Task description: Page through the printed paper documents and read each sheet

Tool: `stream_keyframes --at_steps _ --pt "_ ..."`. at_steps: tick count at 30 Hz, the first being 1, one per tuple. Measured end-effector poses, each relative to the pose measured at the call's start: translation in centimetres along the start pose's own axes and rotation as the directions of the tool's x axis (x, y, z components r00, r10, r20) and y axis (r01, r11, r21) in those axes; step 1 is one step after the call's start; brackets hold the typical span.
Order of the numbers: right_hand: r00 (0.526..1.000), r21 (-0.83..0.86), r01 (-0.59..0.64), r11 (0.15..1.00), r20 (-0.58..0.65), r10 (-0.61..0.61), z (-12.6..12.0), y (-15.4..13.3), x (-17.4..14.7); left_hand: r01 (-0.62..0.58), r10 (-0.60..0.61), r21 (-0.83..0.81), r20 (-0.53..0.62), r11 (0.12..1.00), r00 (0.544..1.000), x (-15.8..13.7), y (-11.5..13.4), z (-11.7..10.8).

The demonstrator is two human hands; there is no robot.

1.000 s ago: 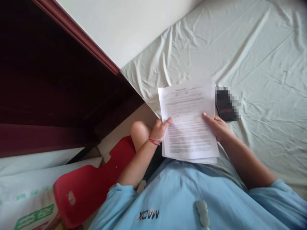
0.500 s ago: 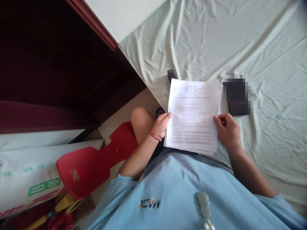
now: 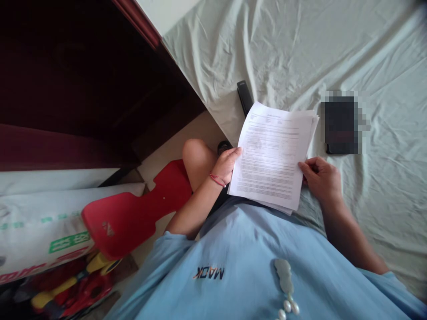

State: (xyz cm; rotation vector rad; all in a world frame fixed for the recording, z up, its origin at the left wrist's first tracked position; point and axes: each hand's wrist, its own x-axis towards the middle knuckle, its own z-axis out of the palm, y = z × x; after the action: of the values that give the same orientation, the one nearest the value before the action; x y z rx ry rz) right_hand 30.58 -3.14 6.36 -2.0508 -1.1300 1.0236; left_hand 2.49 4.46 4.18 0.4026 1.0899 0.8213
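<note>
A small stack of printed paper sheets (image 3: pixel 270 160) is held over my lap, its edges slightly fanned at the right. My left hand (image 3: pixel 227 165), with a red string bracelet on the wrist, grips the stack's left edge, thumb on top. At the right edge, my right hand (image 3: pixel 320 180) pinches the sheets between thumb and curled fingers. Just beyond the stack's top left corner lies a black stapler-like object (image 3: pixel 245 98), its near end hidden by the paper.
A dark, pixelated rectangular object (image 3: pixel 340 126) lies on the pale green bed sheet (image 3: pixel 376 191) to the right. Dark wooden furniture (image 3: pixel 83 80) stands at the left. Below it are a red plastic board-like seat (image 3: pixel 123 222) and a white printed sack (image 3: pixel 30 226).
The stack has tilted clockwise, its top edge shifting right, and more of the black stapler-like object shows. Both hands keep their grip. The view has shifted slightly.
</note>
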Motion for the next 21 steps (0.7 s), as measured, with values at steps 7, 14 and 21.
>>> stream_keyframes --at_steps 7,14,21 --pt "0.998 0.059 -0.026 0.998 0.055 0.022 -0.2 -0.3 0.0 -0.002 0.002 0.005 0.008 1.000 1.000 0.0 0.0 -0.2" --pt "0.996 0.087 -0.019 0.996 0.088 0.012 -0.2 0.6 -0.1 -0.008 0.008 0.020 0.008 1.000 1.000 0.2 0.0 -0.4" --pt "0.968 0.292 -0.128 0.948 0.243 0.056 -0.1 0.9 -0.3 0.021 -0.031 0.093 0.109 0.995 0.994 -0.4 0.5 -0.6"
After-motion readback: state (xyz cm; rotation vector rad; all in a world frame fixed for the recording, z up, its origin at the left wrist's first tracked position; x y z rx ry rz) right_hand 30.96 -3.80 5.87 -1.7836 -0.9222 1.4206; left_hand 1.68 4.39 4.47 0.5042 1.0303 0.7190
